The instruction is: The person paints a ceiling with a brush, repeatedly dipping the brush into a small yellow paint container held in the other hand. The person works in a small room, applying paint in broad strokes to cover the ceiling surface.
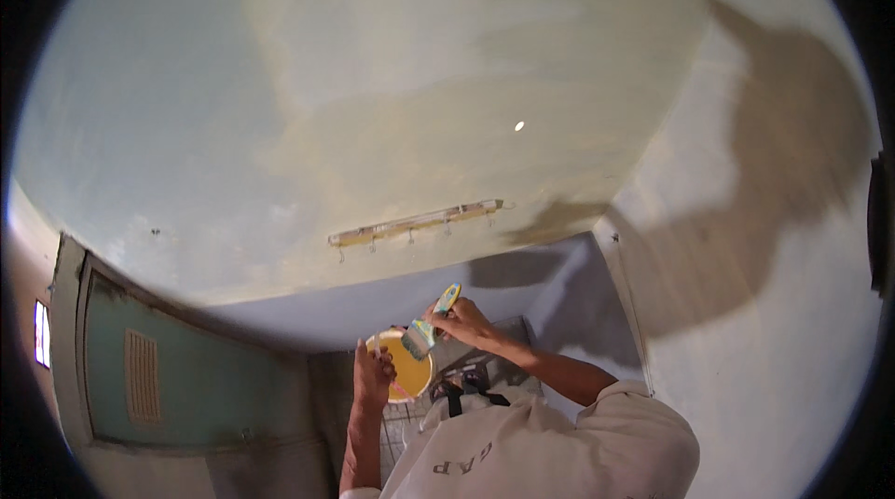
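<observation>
My right hand [464, 321] grips a paintbrush [419, 339] by its colourful handle, with the wide bristle end tilted down over a bucket. That round bucket [431, 376] has a pale rim and yellow-orange paint or liquid inside. At the bucket's left side, my left hand [375, 372] is closed on the rim, its fingers curling over the edge. The brush tip overlaps the bucket's opening in the view; whether it touches the contents I cannot tell.
A hook rail [415, 224] is fixed to the patchy pale wall [392, 126] ahead. To the left stands a green door [186, 369] with a vent grille. A white wall [746, 369] rises on the right, and my feet [474, 376] are on a tiled floor [396, 429].
</observation>
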`<state>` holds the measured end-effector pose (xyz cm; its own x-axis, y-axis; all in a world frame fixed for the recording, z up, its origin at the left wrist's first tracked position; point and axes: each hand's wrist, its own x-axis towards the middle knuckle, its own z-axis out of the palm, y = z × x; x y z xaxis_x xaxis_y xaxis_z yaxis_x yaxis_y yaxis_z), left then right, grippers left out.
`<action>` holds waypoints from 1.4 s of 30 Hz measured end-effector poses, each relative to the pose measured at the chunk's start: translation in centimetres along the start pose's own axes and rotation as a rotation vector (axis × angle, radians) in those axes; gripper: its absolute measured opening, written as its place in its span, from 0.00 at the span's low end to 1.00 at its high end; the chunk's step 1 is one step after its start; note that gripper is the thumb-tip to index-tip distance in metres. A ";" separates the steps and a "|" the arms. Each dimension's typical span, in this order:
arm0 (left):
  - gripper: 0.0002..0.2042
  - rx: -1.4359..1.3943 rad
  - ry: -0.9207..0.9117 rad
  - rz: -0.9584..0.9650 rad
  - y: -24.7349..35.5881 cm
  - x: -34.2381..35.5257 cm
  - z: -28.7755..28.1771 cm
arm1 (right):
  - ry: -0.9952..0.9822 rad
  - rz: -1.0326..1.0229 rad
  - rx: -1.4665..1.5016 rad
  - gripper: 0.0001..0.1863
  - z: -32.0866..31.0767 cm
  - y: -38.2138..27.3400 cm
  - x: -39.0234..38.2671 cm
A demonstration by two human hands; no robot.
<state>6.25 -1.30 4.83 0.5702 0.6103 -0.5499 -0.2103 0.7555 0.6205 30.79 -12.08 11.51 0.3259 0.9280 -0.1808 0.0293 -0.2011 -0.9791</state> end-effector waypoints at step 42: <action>0.33 -0.132 -0.112 0.115 9.0 -6.7 9.6 | -0.323 -0.240 -0.594 0.15 8.9 -4.5 4.5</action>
<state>8.15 -0.87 19.45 0.6193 0.6698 -0.4097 -0.3773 0.7114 0.5928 23.73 -4.22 14.32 -0.0471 0.9961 -0.0750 0.6043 -0.0314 -0.7961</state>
